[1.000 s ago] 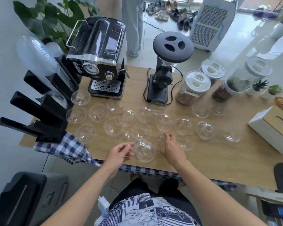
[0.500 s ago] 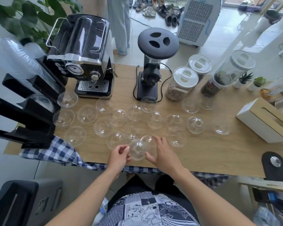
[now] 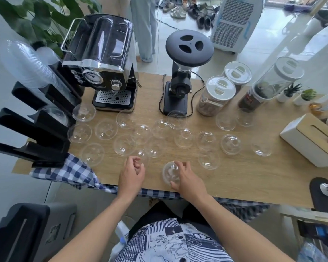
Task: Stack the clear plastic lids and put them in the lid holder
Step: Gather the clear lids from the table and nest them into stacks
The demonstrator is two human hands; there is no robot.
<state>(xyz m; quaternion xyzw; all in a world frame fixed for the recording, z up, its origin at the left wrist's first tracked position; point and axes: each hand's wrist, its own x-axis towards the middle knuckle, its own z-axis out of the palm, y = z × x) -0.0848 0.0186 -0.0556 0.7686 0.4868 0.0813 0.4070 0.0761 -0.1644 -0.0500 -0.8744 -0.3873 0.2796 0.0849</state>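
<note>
Right fingers (image 3: 180, 165) are curled over a domed lid (image 3: 169, 173), thumb on its near rim, so we've got that lid clamped; can't tell if it's one lid or two nested. The right hand (image 3: 189, 180) sits close to the table's near edge (image 3: 235, 193). Left hand (image 3: 132, 174) is loosely curled w/ fingertips together, touching or nearly touching another lid (image 3: 143, 155); whether it's pinched, we can't tell.

Risks, our guess: the lids are thin and slick, so a squeeze could pop one out, and it's near enough the edge to go off it. Sweeping left twd the holder (image 3: 36, 129) could knock the loose lids (image 3: 125, 145) between.

Room: bare wood right of the held lid is open; beyond it lids crowd up to the grinder (image 3: 175, 95). The holder is well left, w/ a checked cloth (image 3: 74, 173) bunched at its foot.
</note>
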